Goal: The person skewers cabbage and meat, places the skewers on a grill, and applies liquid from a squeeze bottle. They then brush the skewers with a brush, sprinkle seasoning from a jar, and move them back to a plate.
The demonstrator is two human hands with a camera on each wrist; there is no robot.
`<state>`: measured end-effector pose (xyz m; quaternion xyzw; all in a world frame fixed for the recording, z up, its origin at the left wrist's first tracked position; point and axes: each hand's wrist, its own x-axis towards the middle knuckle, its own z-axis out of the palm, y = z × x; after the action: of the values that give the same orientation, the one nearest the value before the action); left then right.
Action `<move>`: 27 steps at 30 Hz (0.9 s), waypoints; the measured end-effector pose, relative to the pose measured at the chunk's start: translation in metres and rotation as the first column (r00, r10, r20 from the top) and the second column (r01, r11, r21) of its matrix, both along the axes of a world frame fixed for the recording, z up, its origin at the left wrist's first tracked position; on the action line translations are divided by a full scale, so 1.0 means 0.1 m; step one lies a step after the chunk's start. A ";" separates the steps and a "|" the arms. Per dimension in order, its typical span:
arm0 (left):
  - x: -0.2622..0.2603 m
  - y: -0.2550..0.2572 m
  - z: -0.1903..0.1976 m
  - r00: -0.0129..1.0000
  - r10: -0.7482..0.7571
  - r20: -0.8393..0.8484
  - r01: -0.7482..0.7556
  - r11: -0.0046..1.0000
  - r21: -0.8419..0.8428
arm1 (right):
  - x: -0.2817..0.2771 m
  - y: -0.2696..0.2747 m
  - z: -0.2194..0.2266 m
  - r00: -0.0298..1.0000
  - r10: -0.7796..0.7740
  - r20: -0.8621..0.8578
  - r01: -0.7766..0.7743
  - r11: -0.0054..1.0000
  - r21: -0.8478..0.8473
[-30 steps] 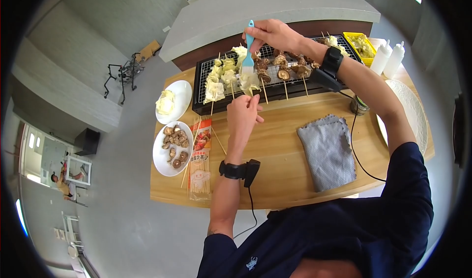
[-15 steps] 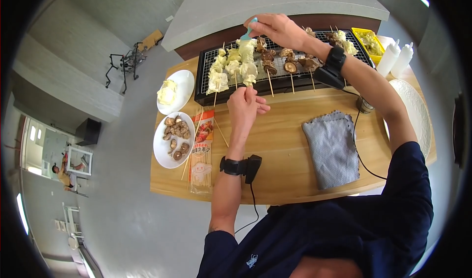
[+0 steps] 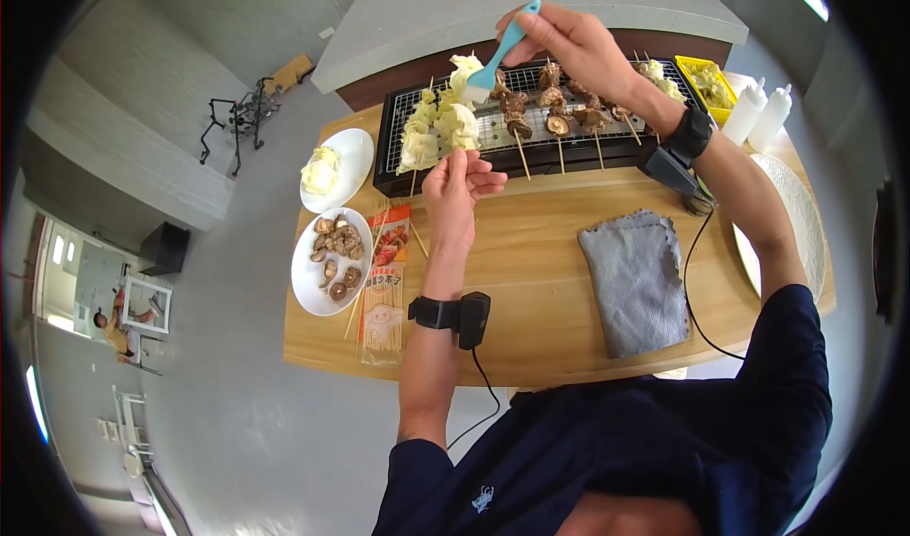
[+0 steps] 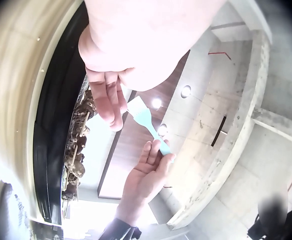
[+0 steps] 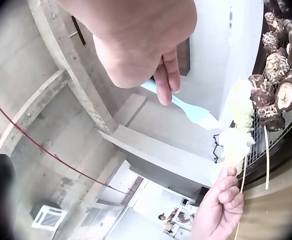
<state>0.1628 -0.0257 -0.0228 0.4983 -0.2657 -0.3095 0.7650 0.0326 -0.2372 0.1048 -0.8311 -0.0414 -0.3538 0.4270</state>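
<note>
My right hand grips a light blue brush by its handle, its pale bristles close to the upper part of a cabbage skewer. The left hand pinches the near end of that skewer, which is raised above the black grill. In the right wrist view the bristles hang just beside the cabbage; whether they touch it, I cannot tell. Other cabbage pieces lie at the grill's left, and mushroom skewers across its middle.
Left on the wooden table are a plate with cabbage, a bowl of mushrooms and packaged sticks. Rightward lie a grey cloth, a white plate, two white bottles and a yellow basket.
The left hand has lifted the cabbage skewer off the grill and shifted slightly left. My right hand has moved right and the brush has turned, its handle now slanting up to the right.
</note>
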 end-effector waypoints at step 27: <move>-0.10 -0.13 -0.27 0.970 -0.115 -0.215 0.113 0.993 -0.024 | 0.13 -0.22 -0.29 0.998 0.034 -0.060 -0.025 0.989 0.149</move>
<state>0.1528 -0.0386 -0.0494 0.4413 -0.2109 -0.4037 0.7732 0.0453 -0.2595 0.0761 -0.8070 -0.0141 -0.3236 0.4938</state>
